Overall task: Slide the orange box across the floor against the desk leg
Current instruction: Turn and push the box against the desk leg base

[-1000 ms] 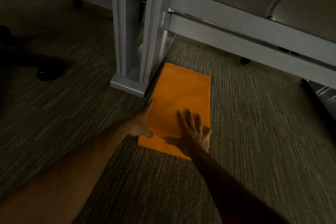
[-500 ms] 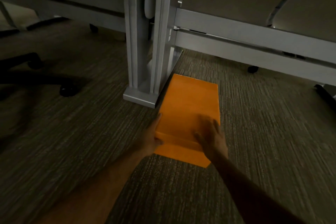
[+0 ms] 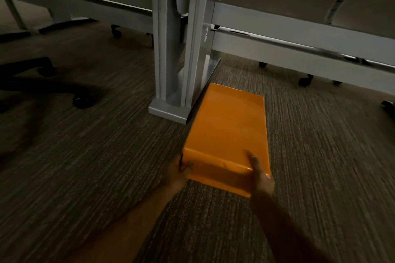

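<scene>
We've got the orange box [image 3: 226, 134] flat on the carpet [image 3: 85, 166], long axis running away from us, its left long side right along the foot plate of the desk leg [image 3: 171, 53]. The far left corner looks touching or nearly so; light is dim, so we can't tell if there's a sliver of gap further down.

Grip: our left hand [image 3: 177, 174] is at the near left corner, fingers curled onto the near end face and thumb side against the left edge, lightly closed on the box. Our right hand [image 3: 259, 174] sits on the near right corner, thumb up on the top face, rest of the fingers hidden behind/below the edge, so we can't tell how tight that hold is.

We judge the slide is basically finished, w/ maybe a last nudge left to seat it flush.

What could go wrong:
- Pushing harder at the near end only could pivot the box, so the far corner swings off the leg.
- The carpet's ribbed pile may drag the bottom edge; the box could tip up vs. slide.
- Left fingers sit near the foot plate's corner; a quick shove leftward could pinch them.
- The chair base [image 3: 42, 83] off to the left is well apart, no issue.
</scene>
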